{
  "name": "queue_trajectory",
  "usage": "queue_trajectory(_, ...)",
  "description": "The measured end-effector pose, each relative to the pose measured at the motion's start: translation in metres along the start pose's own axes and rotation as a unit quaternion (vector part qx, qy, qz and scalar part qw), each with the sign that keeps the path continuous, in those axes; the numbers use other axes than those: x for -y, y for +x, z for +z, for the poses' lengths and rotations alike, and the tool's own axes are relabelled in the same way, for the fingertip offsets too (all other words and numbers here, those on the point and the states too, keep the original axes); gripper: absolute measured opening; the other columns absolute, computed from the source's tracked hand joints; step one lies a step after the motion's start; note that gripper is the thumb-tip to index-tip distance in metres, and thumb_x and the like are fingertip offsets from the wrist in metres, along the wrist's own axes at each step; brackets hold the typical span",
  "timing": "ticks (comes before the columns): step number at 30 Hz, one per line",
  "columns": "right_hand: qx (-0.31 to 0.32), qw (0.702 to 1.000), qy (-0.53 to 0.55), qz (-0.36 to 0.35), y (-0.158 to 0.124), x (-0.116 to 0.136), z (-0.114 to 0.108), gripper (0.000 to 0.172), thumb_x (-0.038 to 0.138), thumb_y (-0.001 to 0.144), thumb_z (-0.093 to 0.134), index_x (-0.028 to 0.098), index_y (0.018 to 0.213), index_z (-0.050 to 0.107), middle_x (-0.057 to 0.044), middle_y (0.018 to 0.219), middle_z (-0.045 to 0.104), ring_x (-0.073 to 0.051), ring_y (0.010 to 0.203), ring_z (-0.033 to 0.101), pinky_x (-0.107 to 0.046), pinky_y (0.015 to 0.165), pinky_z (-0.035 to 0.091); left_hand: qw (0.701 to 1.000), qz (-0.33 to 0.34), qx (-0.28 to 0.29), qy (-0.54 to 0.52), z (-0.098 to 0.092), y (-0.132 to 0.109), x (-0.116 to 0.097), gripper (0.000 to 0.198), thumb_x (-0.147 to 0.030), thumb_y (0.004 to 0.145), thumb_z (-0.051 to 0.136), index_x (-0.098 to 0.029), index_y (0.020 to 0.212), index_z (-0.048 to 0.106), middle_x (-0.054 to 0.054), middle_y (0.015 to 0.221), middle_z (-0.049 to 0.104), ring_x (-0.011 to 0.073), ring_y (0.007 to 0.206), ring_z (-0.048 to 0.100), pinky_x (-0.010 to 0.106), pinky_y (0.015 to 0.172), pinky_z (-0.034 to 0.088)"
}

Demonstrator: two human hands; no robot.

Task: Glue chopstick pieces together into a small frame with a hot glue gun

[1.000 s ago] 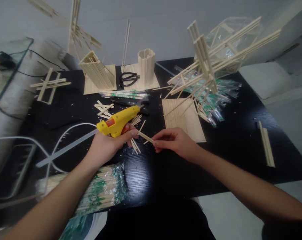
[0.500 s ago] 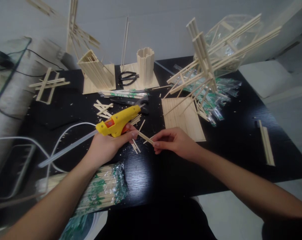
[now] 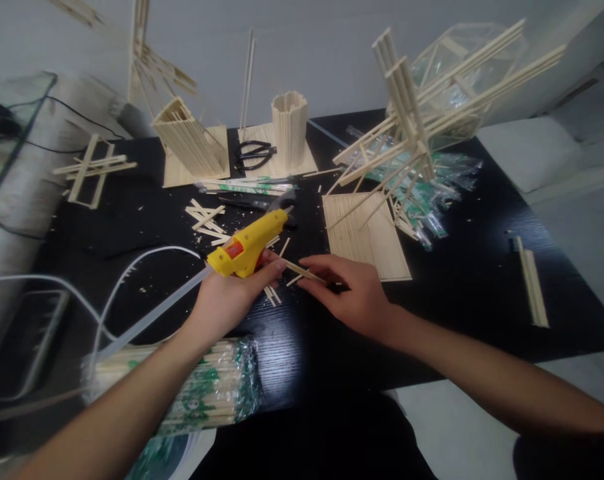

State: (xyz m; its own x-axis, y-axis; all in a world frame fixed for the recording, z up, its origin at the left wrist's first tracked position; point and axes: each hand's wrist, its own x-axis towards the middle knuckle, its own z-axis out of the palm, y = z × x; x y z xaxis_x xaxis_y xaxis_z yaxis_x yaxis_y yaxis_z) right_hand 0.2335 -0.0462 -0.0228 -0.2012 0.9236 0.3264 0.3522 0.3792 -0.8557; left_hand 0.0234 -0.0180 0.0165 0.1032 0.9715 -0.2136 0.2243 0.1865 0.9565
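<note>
My left hand [image 3: 232, 293] is closed around a yellow hot glue gun [image 3: 249, 243], whose nozzle points up and right. Between its thumb and fingers it also pinches one end of a short pale wooden stick [image 3: 297, 269]. My right hand [image 3: 349, 290] is at the stick's other end, its thumb and forefinger on either side of it; part of their contact is hidden. Loose cut sticks [image 3: 273, 295] lie on the black table just beneath. A long translucent glue stick [image 3: 157, 313] sticks out of the gun's rear.
Wrapped chopsticks [image 3: 202, 393] lie near my left forearm. Behind stand a slanted stick box [image 3: 189, 143], a round stick holder [image 3: 289, 130] and black scissors [image 3: 255, 155]. A tall stick frame [image 3: 412, 127] rises over a flat stick panel [image 3: 367, 247]. A white cord [image 3: 147, 253] loops at left.
My left hand and the glue gun have shifted slightly right. The fingers of my right hand have opened a little and moved along the stick, which now reaches between them.
</note>
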Motion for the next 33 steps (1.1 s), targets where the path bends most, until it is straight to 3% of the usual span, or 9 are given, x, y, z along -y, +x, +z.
queue_trajectory(3,-0.037,0.995,-0.061,-0.068,0.0003,-0.0007,-0.0007,0.012,0.020,0.097,0.072,0.019,0.108,0.073,-0.004,0.094,0.080,-0.015,0.081,0.077,-0.026,0.074,0.064,1.000,-0.002,0.007,-0.002,0.0042,-0.0013,-0.0013,0.018,-0.030,0.081,0.080,-0.020,0.079,0.066,-0.001,0.075,0.069,0.0156,0.070,0.066,0.027,0.072,0.053)
queue_trajectory(12,-0.045,0.972,-0.145,-0.180,0.0028,0.0011,-0.0044,0.014,0.012,0.099,0.065,0.017,0.110,0.071,-0.006,0.097,0.081,-0.015,0.086,0.077,-0.026,0.080,0.065,0.999,-0.015,0.009,-0.042,0.0083,-0.0006,-0.0024,0.018,-0.027,0.079,0.081,-0.020,0.078,0.065,-0.001,0.073,0.069,0.0158,0.068,0.066,0.028,0.073,0.055)
queue_trajectory(22,-0.004,0.975,-0.149,-0.165,0.0009,-0.0033,-0.0073,0.017,0.017,0.099,0.063,0.023,0.110,0.075,-0.004,0.093,0.082,-0.016,0.078,0.077,-0.030,0.076,0.067,0.999,-0.017,0.037,-0.036,0.0057,-0.0002,-0.0032,0.020,-0.029,0.079,0.080,-0.020,0.076,0.063,0.000,0.073,0.069,0.0175,0.070,0.067,0.030,0.073,0.055)
queue_trajectory(33,-0.016,0.967,-0.172,-0.189,0.0027,-0.0002,-0.0076,0.012,0.017,0.100,0.063,0.022,0.104,0.073,-0.002,0.084,0.080,-0.013,0.071,0.075,-0.025,0.066,0.064,0.998,-0.029,0.036,-0.049,0.0087,-0.0010,-0.0096,0.021,-0.027,0.076,0.081,-0.020,0.077,0.062,-0.001,0.070,0.068,0.0161,0.066,0.066,0.029,0.071,0.055)
